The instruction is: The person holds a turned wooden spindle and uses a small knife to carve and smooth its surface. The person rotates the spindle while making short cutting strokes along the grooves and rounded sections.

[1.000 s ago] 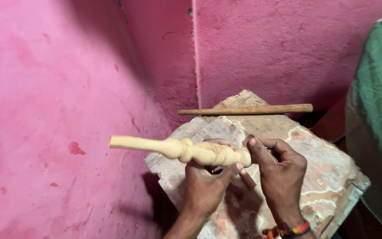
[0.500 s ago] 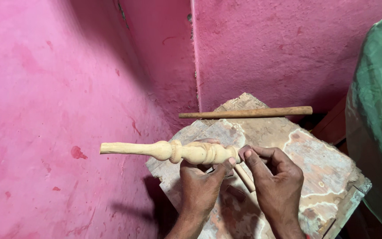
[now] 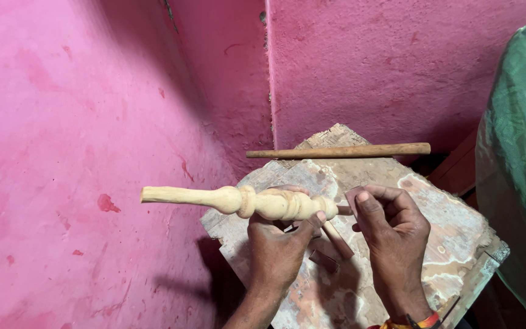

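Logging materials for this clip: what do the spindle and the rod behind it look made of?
Spindle: pale bare wood, lathe-turned beads, matt, seemingly unfinished. Rod: darker brown wood, plain and round; any coating unclear.

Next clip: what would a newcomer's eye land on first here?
First the pale turned wooden spindle, held level above the worn wooden board's left edge by the left hand, against rough bright pink walls. Next, the right hand pinches a small reddish-brown piece at the spindle's right end. Behind them, a plain wooden stick lies across the board's far edge, and green cloth fills the right side.
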